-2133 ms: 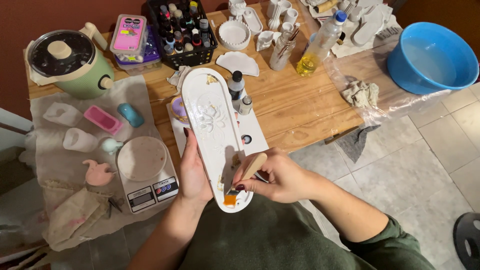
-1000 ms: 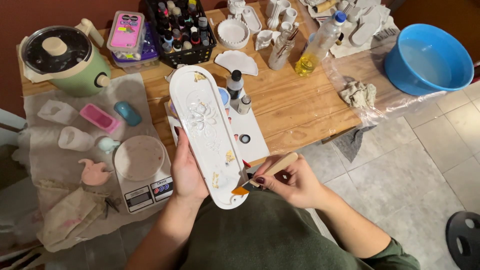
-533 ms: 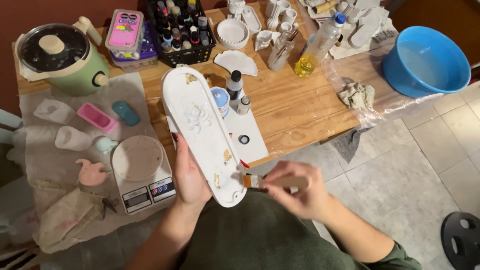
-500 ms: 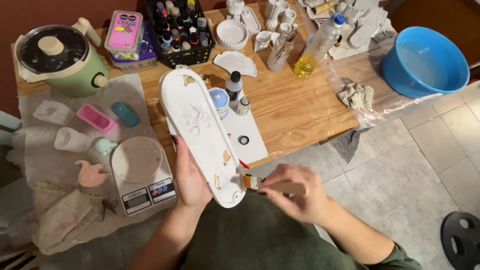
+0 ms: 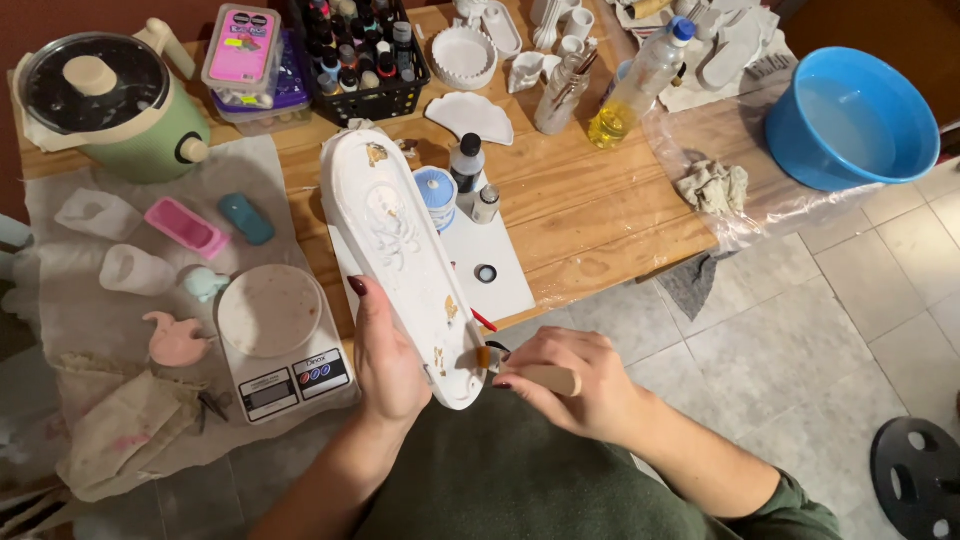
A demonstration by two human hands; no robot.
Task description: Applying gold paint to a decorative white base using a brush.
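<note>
My left hand [image 5: 390, 365] grips a long white oval plaster tray [image 5: 395, 250] from underneath, tilted up over the table edge. The tray has a raised relief near its middle and gold-brown dabs of paint along its rim. My right hand [image 5: 570, 385] holds a small paintbrush [image 5: 520, 372] with a pale wooden handle. Its orange-tipped bristles touch the near right edge of the tray.
A wooden table [image 5: 590, 210] carries a kitchen scale [image 5: 280, 340], a green pot [image 5: 110, 100], a black basket of paint bottles [image 5: 360, 50], white plaster pieces [image 5: 465, 55], a bottle of yellow liquid [image 5: 640, 85] and a blue basin [image 5: 850, 115]. Coloured moulds [image 5: 185, 228] lie on a cloth at left.
The tray has tilted and shifted left across the frames. The brush hand swung out to the right, then came back so the bristles meet the tray's near edge.
</note>
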